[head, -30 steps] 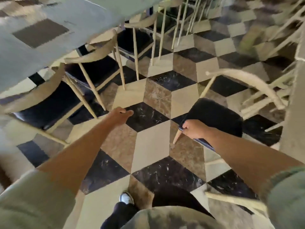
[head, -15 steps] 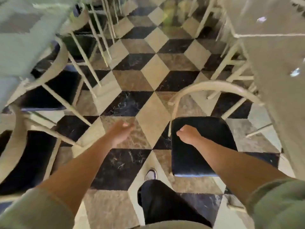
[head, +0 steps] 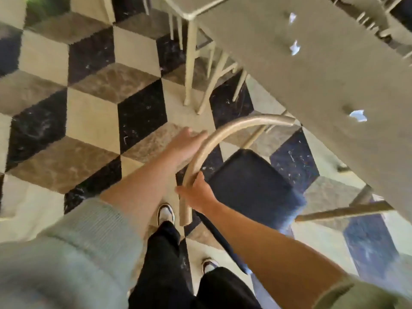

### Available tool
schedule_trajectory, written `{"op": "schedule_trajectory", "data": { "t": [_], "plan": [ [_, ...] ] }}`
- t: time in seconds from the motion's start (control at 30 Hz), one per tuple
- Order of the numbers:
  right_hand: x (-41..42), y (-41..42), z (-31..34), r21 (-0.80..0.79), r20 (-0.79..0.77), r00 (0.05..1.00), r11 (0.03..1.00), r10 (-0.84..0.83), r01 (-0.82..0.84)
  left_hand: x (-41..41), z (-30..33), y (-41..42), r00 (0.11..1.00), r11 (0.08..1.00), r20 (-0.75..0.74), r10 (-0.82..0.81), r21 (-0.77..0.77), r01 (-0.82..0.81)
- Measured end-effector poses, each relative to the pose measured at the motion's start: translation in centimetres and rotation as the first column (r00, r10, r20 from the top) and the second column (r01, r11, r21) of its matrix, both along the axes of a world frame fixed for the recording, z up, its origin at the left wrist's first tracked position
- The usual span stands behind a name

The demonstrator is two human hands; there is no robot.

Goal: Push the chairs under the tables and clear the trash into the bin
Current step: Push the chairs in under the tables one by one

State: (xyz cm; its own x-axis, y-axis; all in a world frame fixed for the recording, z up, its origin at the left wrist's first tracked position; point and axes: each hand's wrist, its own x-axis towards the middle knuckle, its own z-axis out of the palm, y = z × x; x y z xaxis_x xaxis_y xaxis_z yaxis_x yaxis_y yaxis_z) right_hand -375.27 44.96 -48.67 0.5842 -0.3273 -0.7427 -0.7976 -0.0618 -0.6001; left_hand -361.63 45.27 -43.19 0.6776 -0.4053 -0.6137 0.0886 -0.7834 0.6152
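Note:
A chair with a dark seat [head: 249, 186] and a curved pale wooden backrest [head: 223, 134] stands right in front of me, facing the grey table [head: 312, 74] at the upper right. My right hand [head: 196, 192] grips the lower end of the backrest hoop. Beside the outer side of the hoop, my left hand [head: 187, 143] has its fingers straight against the wood. Small scraps of white paper trash [head: 294, 48] [head: 359, 115] lie on the tabletop. The picture is blurred by motion.
The floor is tiled in a black, brown and cream cube pattern [head: 89, 112]. Pale legs of the table and of another chair [head: 191, 63] stand under the table's far end. A further chair leg [head: 343, 211] shows at the right. My shoes [head: 166, 214] are just behind the chair.
The view swung right toward the table. My right hand moved from the chair's seat edge to grip the backrest, and my left hand came across from open air to the backrest.

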Motion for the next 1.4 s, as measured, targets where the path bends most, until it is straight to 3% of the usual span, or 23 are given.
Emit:
{"op": "schedule_trajectory", "data": {
  "t": [0.23, 0.4, 0.53, 0.67, 0.83, 1.07, 1.2, 1.4],
  "plan": [
    [2.5, 1.8, -2.1, -0.016, -0.136, 0.94, 0.95, -0.312, 0.313, 3.6, -4.6, -13.8, 0.883, 0.884, -0.047, -0.467, -0.033, 0.466],
    [2.6, 0.7, -2.4, 0.025, -0.182, 0.935, 0.949, -0.303, 0.313, 5.1, -6.6, -16.4, 0.804, 0.804, 0.011, -0.594, -0.027, 0.594],
    [2.7, 1.3, -2.0, 0.031, -0.172, 0.939, 0.951, -0.298, 0.307, 5.9, -6.6, -14.9, 0.809, 0.807, 0.045, -0.586, -0.046, 0.588],
    [2.7, 0.6, -1.5, 0.064, -0.151, 0.974, 0.982, -0.168, 0.179, 8.2, -6.1, -13.1, 0.868, 0.869, 0.06, -0.493, -0.015, 0.494],
    [0.4, -2.3, -1.4, 0.05, -0.107, 0.991, 0.996, 0.083, -0.078, 9.3, -5.7, -10.2, 0.971, 0.971, 0.044, -0.237, 0.03, 0.236],
    [-9.5, -11.4, -0.8, -0.148, -0.096, 0.904, 0.893, 0.415, -0.426, 2.2, -5.8, -8.9, 0.985, 0.98, 0.08, 0.154, 0.113, -0.163],
    [-17.1, -17.8, -0.1, -0.312, -0.149, 0.862, 0.804, 0.485, -0.506, -3.7, -5.6, -10.5, 0.925, 0.934, -0.142, 0.352, 0.111, -0.339],
    [-27.8, -26.4, 0.7, -0.481, -0.331, 0.825, 0.67, 0.459, -0.566, -14.3, -5.9, -14.2, 0.822, 0.915, -0.401, 0.403, 0.167, -0.367]
  ]
}}
